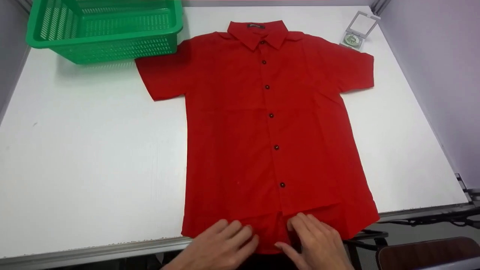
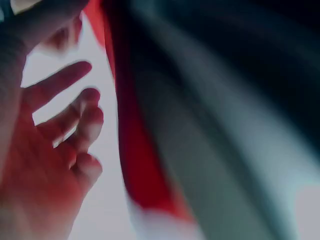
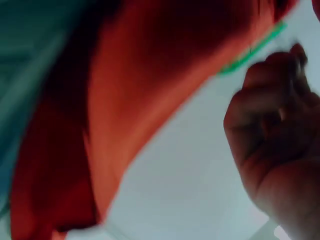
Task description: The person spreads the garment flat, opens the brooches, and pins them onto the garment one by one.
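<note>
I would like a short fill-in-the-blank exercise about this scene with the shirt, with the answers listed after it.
1. The red shirt lies flat with its collar pointing ____ from the person.
2. Both hands, left hand and right hand, rest on the shirt's bottom ____.
3. The basket at the table's far left corner is ____ in colour.

Missing words: away; hem; green

I stand at a broad white rectangular table [image 1: 86,150] with a pale metal strip along its near edge. Plain lilac-grey partition walls [image 1: 442,75] close it in on the left, right and far sides. Below the near right corner I see a dark brown wooden chair back [image 1: 431,255] and some black cables [image 1: 442,219] by the table's edge. The light is even and bright, with soft shadows on the tabletop.
</note>
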